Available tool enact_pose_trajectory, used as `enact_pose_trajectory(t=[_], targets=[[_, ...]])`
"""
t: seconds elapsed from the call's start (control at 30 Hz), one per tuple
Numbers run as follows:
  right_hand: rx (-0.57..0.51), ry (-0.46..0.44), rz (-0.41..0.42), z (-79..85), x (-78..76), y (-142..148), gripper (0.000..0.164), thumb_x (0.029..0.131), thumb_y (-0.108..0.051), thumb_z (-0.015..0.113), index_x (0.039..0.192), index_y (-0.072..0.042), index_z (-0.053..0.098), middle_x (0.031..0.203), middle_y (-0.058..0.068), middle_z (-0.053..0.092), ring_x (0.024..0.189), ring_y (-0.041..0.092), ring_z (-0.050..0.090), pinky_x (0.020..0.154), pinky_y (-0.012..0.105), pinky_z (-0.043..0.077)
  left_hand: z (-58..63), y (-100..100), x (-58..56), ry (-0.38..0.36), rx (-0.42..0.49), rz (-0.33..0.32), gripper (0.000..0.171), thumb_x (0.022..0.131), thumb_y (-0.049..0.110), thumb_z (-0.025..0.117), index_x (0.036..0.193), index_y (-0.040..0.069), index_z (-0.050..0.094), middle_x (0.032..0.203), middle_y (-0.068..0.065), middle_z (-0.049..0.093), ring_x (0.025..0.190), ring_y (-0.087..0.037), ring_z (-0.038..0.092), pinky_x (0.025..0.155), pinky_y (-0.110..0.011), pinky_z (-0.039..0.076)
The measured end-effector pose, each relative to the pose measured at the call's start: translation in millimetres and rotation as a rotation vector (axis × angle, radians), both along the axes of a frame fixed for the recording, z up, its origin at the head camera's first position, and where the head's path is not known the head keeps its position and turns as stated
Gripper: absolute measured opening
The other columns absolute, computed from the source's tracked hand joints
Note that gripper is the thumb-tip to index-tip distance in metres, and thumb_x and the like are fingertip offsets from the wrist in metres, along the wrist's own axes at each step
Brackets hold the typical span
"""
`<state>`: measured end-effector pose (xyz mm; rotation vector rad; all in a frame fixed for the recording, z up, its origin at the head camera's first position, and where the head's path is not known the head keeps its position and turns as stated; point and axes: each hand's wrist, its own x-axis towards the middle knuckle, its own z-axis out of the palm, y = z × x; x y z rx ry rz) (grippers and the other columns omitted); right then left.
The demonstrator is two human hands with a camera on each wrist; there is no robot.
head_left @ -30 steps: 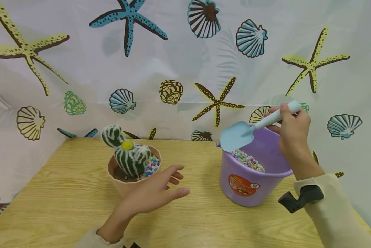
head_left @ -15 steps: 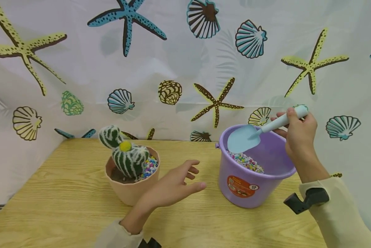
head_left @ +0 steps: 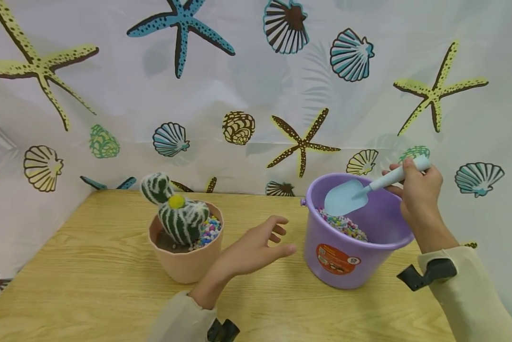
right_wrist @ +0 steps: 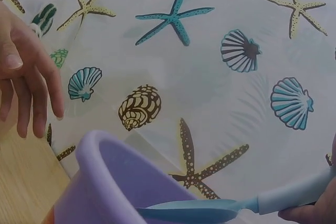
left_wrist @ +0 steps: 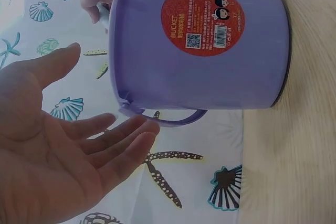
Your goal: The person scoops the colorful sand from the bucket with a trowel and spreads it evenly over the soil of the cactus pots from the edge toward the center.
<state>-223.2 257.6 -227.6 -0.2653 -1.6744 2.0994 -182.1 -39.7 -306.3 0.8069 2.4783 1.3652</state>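
My right hand grips the handle of a light blue toy shovel over the mouth of a purple bucket. Its blade dips below the rim, close over a heap of small multicoloured pebbles inside. My left hand hovers between the bucket and a peach flowerpot, fingers relaxed and holding nothing. In the left wrist view the left palm faces the bucket's side and hanging handle. A plush striped cactus with a yellow pompom stands in the pot beside more coloured pebbles.
The bucket and pot stand apart on a light wooden table. A white curtain printed with starfish and shells hangs right behind the table's back edge. Black wrist cameras sit on both beige sleeves.
The shovel has moved right and down, from over the bucket's left rim into its mouth. My left hand has moved right, away from the flowerpot toward the bucket.
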Motion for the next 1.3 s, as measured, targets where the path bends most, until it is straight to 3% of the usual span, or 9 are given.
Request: enact_pose_trajectory(t=[0.23, 0.4, 0.57, 0.87, 1.1, 1.2, 1.3], targets=[[0.092, -0.088, -0.055, -9.5, -10.5, 6, 0.045, 0.102, -0.022, 0.041, 0.138, 0.001, 0.032, 0.09, -0.001, 0.057, 0.072, 0.004, 0.064, 0.058, 0.017, 0.055, -11.4, 12, -13.2, -0.015, 0.048, 0.045, 0.071, 0.09, 0.038, 0.062, 0.145, 0.004, 0.031, 0.137, -0.021, 0.047, 0.123, -0.035, 0.049, 0.098, -0.05, 0.045], [0.115, -0.126, -0.077, -15.3, -17.8, 13, 0.027, 0.102, -0.022, 0.04, 0.125, -0.008, 0.037, 0.092, 0.0, 0.055, 0.075, 0.004, 0.062, 0.058, 0.015, 0.054, -15.6, 23, -22.1, -0.007, 0.092, 0.066, 0.079, 0.087, 0.04, 0.065, 0.148, 0.007, 0.027, 0.146, -0.019, 0.036, 0.129, -0.037, 0.042, 0.1, -0.053, 0.042], [0.183, -0.127, -0.089, -21.6, -24.9, 16, 0.004, 0.101, -0.021, 0.041, 0.103, -0.018, 0.038, 0.081, -0.007, 0.057, 0.07, 0.001, 0.061, 0.057, 0.015, 0.053, -19.1, 35, -26.2, -0.007, 0.144, 0.099, 0.085, 0.085, 0.04, 0.068, 0.149, 0.007, 0.023, 0.15, -0.019, 0.029, 0.133, -0.039, 0.036, 0.103, -0.055, 0.039], [0.308, -0.136, -0.096, -33.1, -29.8, 15, 0.003, 0.101, -0.018, 0.04, 0.104, -0.017, 0.04, 0.079, -0.01, 0.056, 0.072, 0.0, 0.059, 0.06, 0.013, 0.051, -20.9, 50, -24.1, 0.004, 0.251, 0.101, 0.086, 0.082, 0.038, 0.073, 0.15, 0.015, 0.024, 0.152, -0.012, 0.025, 0.137, -0.034, 0.031, 0.107, -0.052, 0.035], [0.468, -0.084, -0.055, -36.0, -30.1, 13, 0.003, 0.101, -0.02, 0.042, 0.1, -0.017, 0.04, 0.077, -0.018, 0.056, 0.076, -0.004, 0.058, 0.062, 0.012, 0.049, -19.7, 58, -25.3, 0.032, 0.274, 0.159, 0.085, 0.081, 0.037, 0.075, 0.148, 0.015, 0.028, 0.15, -0.011, 0.029, 0.138, -0.033, 0.031, 0.109, -0.053, 0.033], [0.529, -0.064, 0.002, -37.3, -30.2, 14, 0.005, 0.101, -0.022, 0.041, 0.101, -0.016, 0.04, 0.08, -0.016, 0.056, 0.081, -0.002, 0.057, 0.066, 0.012, 0.05, -18.6, 61, -26.0, 0.04, 0.264, 0.179, 0.086, 0.081, 0.037, 0.075, 0.149, 0.013, 0.028, 0.15, -0.013, 0.029, 0.137, -0.034, 0.032, 0.107, -0.056, 0.033], [0.612, -0.093, 0.002, -38.0, -28.4, 17, 0.014, 0.101, -0.026, 0.04, 0.105, -0.012, 0.041, 0.087, -0.01, 0.055, 0.086, 0.001, 0.053, 0.071, 0.014, 0.046, -17.8, 66, -27.2, 0.042, 0.25, 0.184, 0.088, 0.08, 0.038, 0.076, 0.149, 0.012, 0.027, 0.15, -0.012, 0.029, 0.139, -0.032, 0.031, 0.109, -0.057, 0.031]])
